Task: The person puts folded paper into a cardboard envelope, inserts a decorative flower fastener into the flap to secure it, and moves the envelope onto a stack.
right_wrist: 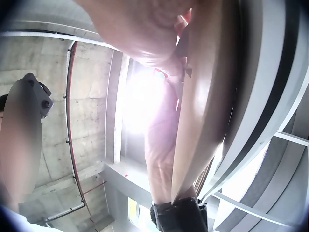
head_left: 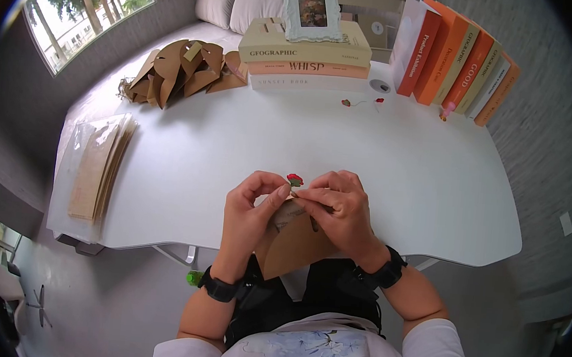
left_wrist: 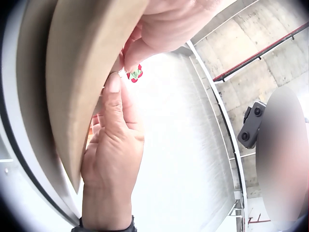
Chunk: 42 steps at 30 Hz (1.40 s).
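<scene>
A small red flower with green leaves point(head_left: 295, 179) stands up between the two hands at the table's front edge; it also shows in the left wrist view point(left_wrist: 135, 73). Under it is a folded brown kraft paper piece point(head_left: 293, 247), its near corner over the lap. The left hand point(head_left: 250, 209) pinches at the paper's top, by the flower's base, with thumb and finger. From the other side the right hand point(head_left: 344, 214) pinches the same top part of the paper. Their fingertips nearly meet, hiding the flower's lower end. Brown paper point(right_wrist: 200, 96) fills much of the right wrist view.
Brown folded papers point(head_left: 187, 68) lie heaped at the back left, with a clear packet of kraft sheets point(head_left: 92, 175) at the left edge. Stacked books point(head_left: 303, 54) hold a picture frame point(head_left: 313, 12). More books point(head_left: 452, 64) stand at the back right, near two small flowers point(head_left: 379, 101).
</scene>
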Available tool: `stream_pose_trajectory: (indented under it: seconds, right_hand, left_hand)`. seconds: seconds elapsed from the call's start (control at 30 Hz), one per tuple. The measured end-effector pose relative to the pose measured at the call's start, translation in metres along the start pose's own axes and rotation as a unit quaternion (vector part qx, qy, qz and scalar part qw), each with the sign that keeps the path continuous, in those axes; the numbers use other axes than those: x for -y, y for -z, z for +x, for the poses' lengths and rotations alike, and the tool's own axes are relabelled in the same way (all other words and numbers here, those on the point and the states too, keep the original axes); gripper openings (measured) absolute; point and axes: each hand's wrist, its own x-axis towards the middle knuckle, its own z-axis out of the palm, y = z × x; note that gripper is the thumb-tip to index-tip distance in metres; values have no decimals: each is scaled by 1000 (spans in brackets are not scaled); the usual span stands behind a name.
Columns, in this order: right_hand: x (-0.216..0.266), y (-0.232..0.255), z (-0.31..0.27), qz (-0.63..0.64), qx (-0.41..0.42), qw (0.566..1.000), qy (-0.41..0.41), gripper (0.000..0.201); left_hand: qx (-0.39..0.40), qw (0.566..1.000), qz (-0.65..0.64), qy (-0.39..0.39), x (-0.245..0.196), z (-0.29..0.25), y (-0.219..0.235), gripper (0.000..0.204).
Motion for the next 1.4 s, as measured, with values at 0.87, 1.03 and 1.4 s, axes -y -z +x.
stream_pose_trajectory:
  seconds: [0.87,1.03,1.4]
  right_hand:
    - [2,-2,0,-24,-8,999,21,9]
    - [1,-1,0,-30,-2,999,24,9]
    - [0,1,3,9,7,997,72,7]
  left_hand:
    - [-60,975,192,-97,-5,-8,-5,6]
    - [-31,962,231,-144,-3,-4,-1,9]
    - [63,950,266,-154,-17,5,13,9]
